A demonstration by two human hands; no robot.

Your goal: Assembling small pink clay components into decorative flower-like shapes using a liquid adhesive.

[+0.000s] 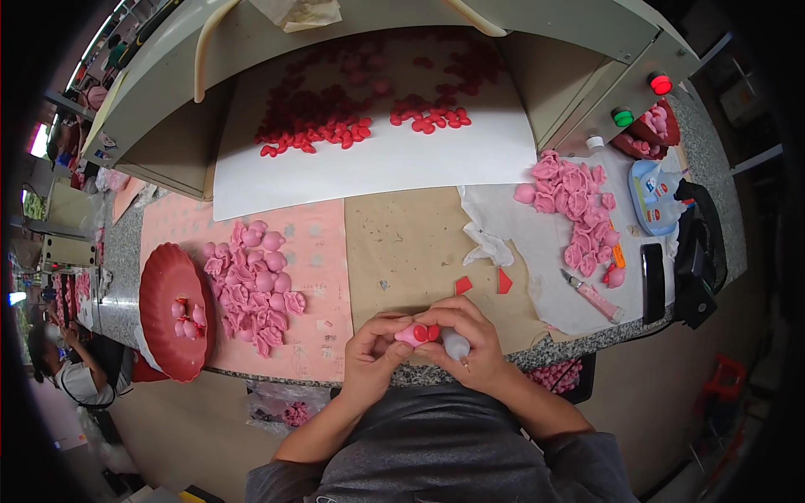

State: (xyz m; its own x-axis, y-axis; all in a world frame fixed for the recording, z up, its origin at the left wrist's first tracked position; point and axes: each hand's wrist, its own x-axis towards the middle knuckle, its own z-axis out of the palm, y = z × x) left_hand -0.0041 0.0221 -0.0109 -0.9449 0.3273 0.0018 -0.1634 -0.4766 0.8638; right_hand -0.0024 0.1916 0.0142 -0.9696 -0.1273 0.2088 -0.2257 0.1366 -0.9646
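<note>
Head view: pink-and-red piece [409,336] held between both hands, near edge of table, centre.
Piece is pinched by the left hand [371,352] and steadied by fingertips of the right hand [480,342], in which a translucent bottle [454,344] is also gripped; pink pieces [256,289] are heaped left, beside a red plate [172,272]; red pieces [314,132] are spread far, on white sheet [402,159].

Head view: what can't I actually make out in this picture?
In the head view:
Underside of the pink-and-red piece: hidden by the fingers.
Part of the small bottle: covered by the right hand.
Rearmost red pieces in the cabinet: lost in shadow.
Marks on the pink sheet: too small and faint.
</note>
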